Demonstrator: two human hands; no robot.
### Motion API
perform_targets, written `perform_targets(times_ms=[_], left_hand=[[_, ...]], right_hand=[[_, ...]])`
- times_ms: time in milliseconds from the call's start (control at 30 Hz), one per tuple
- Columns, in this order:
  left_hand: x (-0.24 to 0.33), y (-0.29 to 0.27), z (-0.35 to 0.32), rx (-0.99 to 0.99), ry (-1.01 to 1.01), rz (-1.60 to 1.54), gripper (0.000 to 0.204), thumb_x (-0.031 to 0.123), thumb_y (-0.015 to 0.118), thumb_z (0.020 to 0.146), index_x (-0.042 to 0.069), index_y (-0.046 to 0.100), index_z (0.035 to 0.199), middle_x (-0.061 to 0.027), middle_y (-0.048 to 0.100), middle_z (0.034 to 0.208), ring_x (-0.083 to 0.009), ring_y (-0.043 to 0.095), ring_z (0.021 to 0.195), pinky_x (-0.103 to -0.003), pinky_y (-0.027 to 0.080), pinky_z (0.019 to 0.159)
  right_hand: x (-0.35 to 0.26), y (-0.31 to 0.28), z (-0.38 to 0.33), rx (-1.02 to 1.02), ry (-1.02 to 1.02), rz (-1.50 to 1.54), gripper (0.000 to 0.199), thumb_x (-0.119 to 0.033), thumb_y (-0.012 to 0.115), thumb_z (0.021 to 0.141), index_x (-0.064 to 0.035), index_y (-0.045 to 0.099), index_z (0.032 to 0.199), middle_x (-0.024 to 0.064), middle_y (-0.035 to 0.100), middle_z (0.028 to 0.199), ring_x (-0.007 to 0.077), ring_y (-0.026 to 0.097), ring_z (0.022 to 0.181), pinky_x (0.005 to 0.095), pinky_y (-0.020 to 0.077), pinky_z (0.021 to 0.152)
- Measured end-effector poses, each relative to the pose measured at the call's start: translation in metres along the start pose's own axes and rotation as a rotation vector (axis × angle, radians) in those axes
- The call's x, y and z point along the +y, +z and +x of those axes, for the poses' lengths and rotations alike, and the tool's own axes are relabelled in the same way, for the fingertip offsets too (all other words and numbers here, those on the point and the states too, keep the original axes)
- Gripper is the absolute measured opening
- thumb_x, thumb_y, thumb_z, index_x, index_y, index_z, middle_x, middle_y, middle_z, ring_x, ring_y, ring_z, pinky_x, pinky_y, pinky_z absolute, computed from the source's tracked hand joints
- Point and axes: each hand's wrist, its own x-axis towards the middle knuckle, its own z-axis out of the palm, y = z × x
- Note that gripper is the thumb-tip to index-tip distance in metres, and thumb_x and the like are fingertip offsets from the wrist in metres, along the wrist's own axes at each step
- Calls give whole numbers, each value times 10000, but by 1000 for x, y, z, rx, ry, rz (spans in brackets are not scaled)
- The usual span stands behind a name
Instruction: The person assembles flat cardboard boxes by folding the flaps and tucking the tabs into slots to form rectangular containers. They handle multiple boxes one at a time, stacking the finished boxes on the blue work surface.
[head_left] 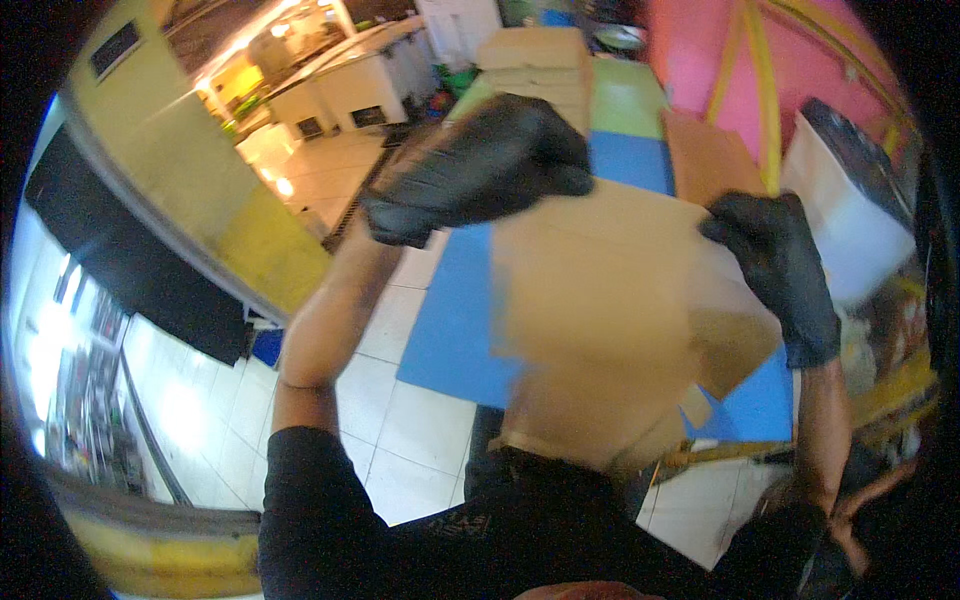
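A brown cardboard box (600,280), smeared by motion, hangs in front of my chest above a blue-topped table. My left hand (495,165), in a black glove, is raised at the box's far left corner, its fingers curled closed. At the far right corner my right hand (772,255), also black-gloved, has its bent fingers against the cardboard edge. Both hands look closed on that far edge, though the fingertips are partly hidden. The lower flaps of the box are blurred and hang toward my body.
The blue table (455,325) has a green section (630,100) farther off. Stacked cardboard boxes (535,60) stand at its far end, with a brown cardboard piece (705,150) to the right. A white bin (840,210) with a black liner stands at right. A yellowish pillar (185,130) rises at left.
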Motion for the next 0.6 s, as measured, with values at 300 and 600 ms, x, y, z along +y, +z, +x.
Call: perform_targets(times_ms=[300,600], left_hand=[[23,-18,4,-47,-509,26,274,244,689,784,1,648,904,-131,611,897,-220,588,842,-323,459,788],[-5,-19,-3,-2,-513,85,239,177,660,788,-22,648,919,-98,620,927,-186,574,870,-303,452,776]], right_hand=[[26,-32,3,-149,38,209,285,-182,710,725,18,642,916,147,657,863,270,625,801,346,477,771],[27,-50,-9,-151,258,215,228,-163,727,718,1,648,855,92,652,764,170,597,741,318,466,725]])
